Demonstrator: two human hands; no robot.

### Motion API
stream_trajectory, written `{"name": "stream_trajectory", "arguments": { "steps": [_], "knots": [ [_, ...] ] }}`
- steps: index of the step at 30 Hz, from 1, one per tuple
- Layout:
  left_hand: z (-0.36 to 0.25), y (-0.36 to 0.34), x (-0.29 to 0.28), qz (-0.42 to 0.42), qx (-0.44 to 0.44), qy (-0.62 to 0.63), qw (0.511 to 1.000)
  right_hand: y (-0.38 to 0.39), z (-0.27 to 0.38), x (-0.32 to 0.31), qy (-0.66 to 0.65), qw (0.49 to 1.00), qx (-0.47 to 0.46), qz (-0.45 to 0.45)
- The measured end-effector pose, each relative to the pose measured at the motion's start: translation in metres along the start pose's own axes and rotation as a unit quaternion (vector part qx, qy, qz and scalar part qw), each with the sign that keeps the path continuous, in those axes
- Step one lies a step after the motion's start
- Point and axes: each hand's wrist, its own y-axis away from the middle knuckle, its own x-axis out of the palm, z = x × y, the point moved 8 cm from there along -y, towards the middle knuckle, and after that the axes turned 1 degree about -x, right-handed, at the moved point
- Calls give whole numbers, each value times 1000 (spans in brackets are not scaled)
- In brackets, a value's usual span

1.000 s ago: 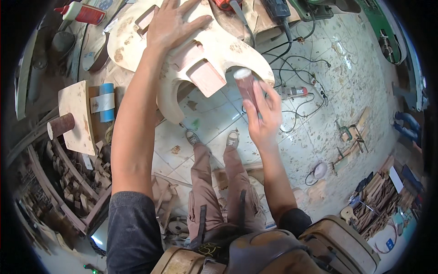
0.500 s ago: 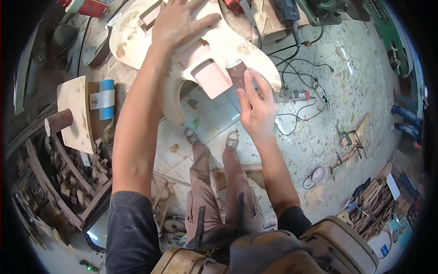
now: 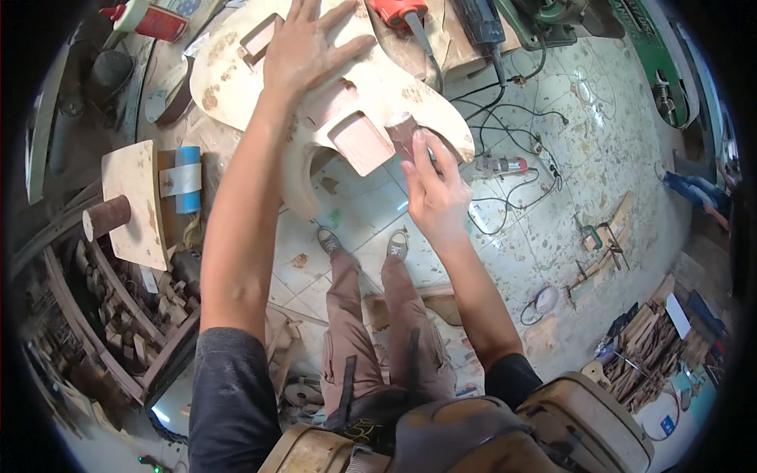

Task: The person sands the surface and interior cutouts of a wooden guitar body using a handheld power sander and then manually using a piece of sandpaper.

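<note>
A pale wooden guitar body (image 3: 236, 75) with burl-like brown spots and cut-out pockets lies at the top, overhanging the bench edge. My left hand (image 3: 303, 55) rests flat on its face with the fingers spread, holding nothing. My right hand (image 3: 436, 189) is closed around the near end of a sandpaper-wrapped cylinder (image 3: 402, 134), brown with a pale end. The cylinder sits against the curved near edge of the body, just right of a square pocket (image 3: 361, 142). My right palm and part of the cylinder's grip are hidden.
At left are a wooden block with a brown sanding drum (image 3: 107, 218), a blue cylinder (image 3: 187, 180) and a red-and-white bottle (image 3: 154, 20). Power tools, one a red-orange tool (image 3: 398, 11), lie beyond the body. Cords (image 3: 505, 118) cross the tiled floor. A wood-scrap bin (image 3: 126, 315) stands lower left.
My right hand and the cylinder have shifted slightly left along the body's edge. My left hand stays spread on the body. The whole view has shifted a little.
</note>
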Motion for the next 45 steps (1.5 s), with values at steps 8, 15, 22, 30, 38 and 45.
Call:
{"name": "stream_trajectory", "arguments": {
  "steps": [8, 15, 22, 30, 38, 45],
  "knots": [
    [1, 6, 0, 1, -17, 0, 1000, 0, 0, 0, -20, 1000, 22, -2],
    [4, 1, 1, 4, -8, -1, 1000, 53, -19, -4, -38, 992, 92, 73],
    [14, -3, 5, -52, 38, -25, 998, 229, -42, -99, 17, 946, 280, 162],
    [-25, 40, 21, 75, 115, 76, 988, 416, -60, -139, 5, 855, 483, 190],
    [-59, 44, 24, 163, 142, -48, 975, 481, -61, -180, 38, 841, 505, 191],
    [-122, 94, 35, -50, 52, -54, 996, 469, -45, -193, 56, 805, 552, 212]
  ]
}}
